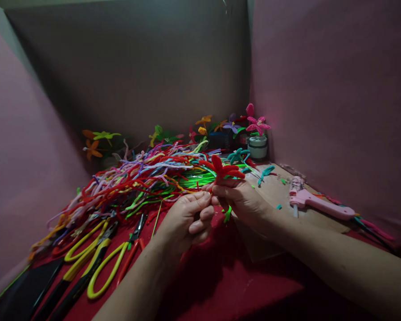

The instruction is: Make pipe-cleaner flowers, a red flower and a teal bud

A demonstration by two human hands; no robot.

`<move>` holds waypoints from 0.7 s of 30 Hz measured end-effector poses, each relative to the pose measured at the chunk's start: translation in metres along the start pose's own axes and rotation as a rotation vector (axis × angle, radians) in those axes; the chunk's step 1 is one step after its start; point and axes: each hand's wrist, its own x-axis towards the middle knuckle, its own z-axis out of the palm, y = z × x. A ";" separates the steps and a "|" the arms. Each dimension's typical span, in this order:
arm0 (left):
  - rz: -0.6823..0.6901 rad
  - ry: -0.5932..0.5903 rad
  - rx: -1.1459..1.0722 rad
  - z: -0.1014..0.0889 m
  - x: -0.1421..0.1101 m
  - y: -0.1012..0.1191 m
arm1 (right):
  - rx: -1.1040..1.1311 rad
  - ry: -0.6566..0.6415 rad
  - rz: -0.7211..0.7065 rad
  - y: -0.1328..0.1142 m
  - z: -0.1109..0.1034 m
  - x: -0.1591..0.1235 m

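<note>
A red pipe-cleaner flower (218, 166) with several fuzzy petals is held up near the middle of the view. My right hand (243, 200) is closed on it, thumb and fingers gripping below the petals. Close beside it, my left hand (190, 218) is pinched at the flower's red base, its other fingers curled in. The exact spot between the left fingertips is partly hidden. Just below the right fingers a small bright green pipe-cleaner piece (227, 215) shows; what it rests on is unclear.
A heap of coloured pipe cleaners (130, 178) lies behind my hands. Yellow-handled scissors (108, 272) and black-and-yellow pliers (95, 256) lie left. A pink glue gun (324, 205) sits on a board (307, 223) at right. A pink flower (258, 125) stands in a small pot (257, 148).
</note>
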 end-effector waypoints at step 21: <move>0.053 0.094 0.032 -0.002 0.005 -0.006 | 0.018 -0.091 -0.040 0.007 -0.004 0.001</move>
